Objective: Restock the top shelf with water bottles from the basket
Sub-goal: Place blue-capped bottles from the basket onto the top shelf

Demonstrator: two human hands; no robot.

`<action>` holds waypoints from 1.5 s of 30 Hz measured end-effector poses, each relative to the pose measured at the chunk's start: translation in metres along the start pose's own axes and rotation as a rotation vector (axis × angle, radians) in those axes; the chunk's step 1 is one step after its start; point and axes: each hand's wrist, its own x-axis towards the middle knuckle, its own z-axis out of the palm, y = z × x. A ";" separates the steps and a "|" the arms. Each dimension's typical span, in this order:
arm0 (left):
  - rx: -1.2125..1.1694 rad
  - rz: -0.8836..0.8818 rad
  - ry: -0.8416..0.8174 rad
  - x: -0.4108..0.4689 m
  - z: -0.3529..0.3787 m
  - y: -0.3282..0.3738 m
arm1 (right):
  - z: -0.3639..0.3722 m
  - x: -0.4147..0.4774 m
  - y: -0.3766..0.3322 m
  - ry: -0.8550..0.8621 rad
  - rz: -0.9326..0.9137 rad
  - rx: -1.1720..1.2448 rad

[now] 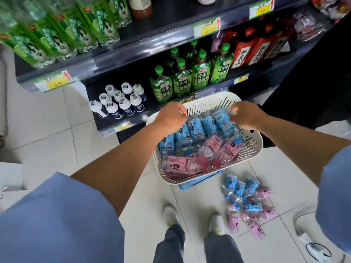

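Left hand (171,117) and right hand (246,115) grip the basket (259,147) rim. Water bottles (193,130) appear light, thin-walled, slippery; grasp around the labelled middle.

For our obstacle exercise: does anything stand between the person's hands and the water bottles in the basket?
Nothing visible does. The basket has no lid, the water bottles lie exposed, and the left hand and right hand grip its far rim.

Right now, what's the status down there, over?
Left hand, right hand both grip basket rim. Water bottles inside, none picked. Loose bottles scattered on floor.
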 end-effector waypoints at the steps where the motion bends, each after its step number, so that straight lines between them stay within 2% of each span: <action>1: 0.008 0.011 -0.016 0.006 0.004 0.001 | 0.003 0.003 0.003 0.004 0.019 0.000; 8: 0.061 0.058 -0.083 0.042 0.044 0.008 | 0.021 0.024 0.026 -0.043 0.105 0.002; 16: 0.115 0.025 -0.092 0.065 0.090 -0.007 | 0.067 0.054 0.051 -0.149 0.104 -0.055; 19: 0.123 0.002 -0.098 0.069 0.098 -0.016 | 0.085 0.063 0.054 -0.170 0.137 -0.078; 28: 0.100 -0.025 -0.048 0.065 0.096 -0.030 | 0.117 0.075 0.060 -0.218 0.304 0.056; 31: 0.089 -0.019 -0.036 0.064 0.095 -0.028 | 0.117 0.072 0.057 -0.199 0.280 0.062; 34: 0.065 -0.018 -0.027 0.060 0.090 -0.023 | 0.110 0.067 0.048 -0.161 0.274 0.218; 37: 0.051 0.002 -0.028 0.052 0.080 -0.009 | 0.085 0.058 0.038 -0.018 0.263 0.238; 41: 0.028 0.044 -0.009 0.035 0.048 0.026 | 0.019 0.041 0.022 0.194 0.113 0.043; 45: -0.046 0.092 0.095 0.010 -0.003 0.077 | -0.059 0.005 -0.009 0.271 -0.108 0.069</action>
